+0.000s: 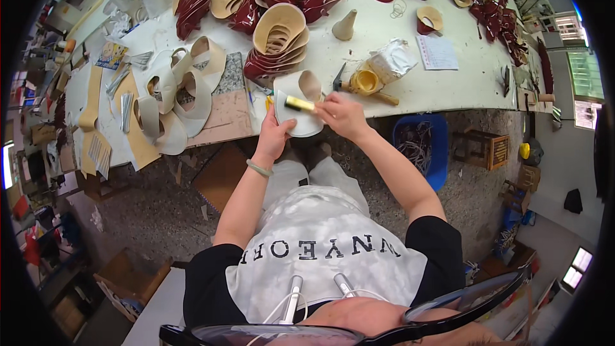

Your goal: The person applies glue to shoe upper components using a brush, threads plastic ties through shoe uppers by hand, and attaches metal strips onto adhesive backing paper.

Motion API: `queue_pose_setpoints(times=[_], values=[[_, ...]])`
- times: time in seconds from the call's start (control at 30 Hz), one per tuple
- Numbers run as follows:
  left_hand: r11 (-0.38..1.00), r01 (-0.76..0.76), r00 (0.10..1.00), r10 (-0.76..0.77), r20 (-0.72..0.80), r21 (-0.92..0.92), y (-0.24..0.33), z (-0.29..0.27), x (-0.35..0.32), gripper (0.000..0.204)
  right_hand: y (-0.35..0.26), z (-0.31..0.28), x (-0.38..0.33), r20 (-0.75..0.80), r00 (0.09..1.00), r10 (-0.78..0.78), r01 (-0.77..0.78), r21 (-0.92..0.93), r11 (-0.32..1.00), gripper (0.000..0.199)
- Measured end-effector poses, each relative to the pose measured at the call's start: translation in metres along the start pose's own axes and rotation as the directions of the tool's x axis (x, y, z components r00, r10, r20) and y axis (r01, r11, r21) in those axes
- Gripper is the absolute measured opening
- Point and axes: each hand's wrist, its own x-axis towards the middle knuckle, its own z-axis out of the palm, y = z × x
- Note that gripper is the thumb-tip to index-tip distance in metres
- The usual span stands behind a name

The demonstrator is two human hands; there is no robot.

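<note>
Upper (305, 125), pale white outside and beige within its curved loop, sits at the tabletop's (448, 99) near edge, pinched in the left hand's (275, 136) grip; the right hand (342, 116) clasps a yellow brush (301, 104) over it.

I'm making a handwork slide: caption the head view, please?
Left hand holds a pale curved piece; right hand holds a brush over it.

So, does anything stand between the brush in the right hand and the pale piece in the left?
Nothing visible does: the right hand holds the brush over the pale piece, which the left hand grips; whether brush and piece touch, I can't tell.
</note>
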Motion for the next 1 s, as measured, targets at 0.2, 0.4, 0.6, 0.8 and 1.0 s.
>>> queue_pose_setpoints(times=[0.2,0.4,0.6,0.8,1.0], values=[[0.973,-0.035,0.999,0.026,0.044,0.23,0.028,0.023,-0.015,0.048,-0.011,-0.03,0.028,-0.186,0.981,0.058,-0.042,0.085,0.995,0.016],[0.881,-0.081,0.992,0.028,0.119,0.465,0.065,0.039,-0.031,0.044,0.013,-0.042,0.032,-0.259,0.957,0.128,-0.109,0.085,0.99,0.017],[0.095,-0.204,0.979,0.024,0.203,0.974,0.096,0.048,-0.048,0.036,0.034,-0.04,0.007,-0.289,0.948,0.134,-0.096,0.14,0.986,0.016],[-0.443,-0.59,0.639,0.255,0.726,0.675,0.127,0.037,-0.058,0.021,0.03,-0.1,-0.033,-0.279,0.787,0.551,-0.189,0.74,0.645,0.026],[-0.468,-0.617,0.592,0.252,0.765,0.632,0.135,0.021,-0.06,0.02,0.02,-0.098,-0.055,-0.144,0.725,0.674,-0.331,0.785,0.524,0.031]])
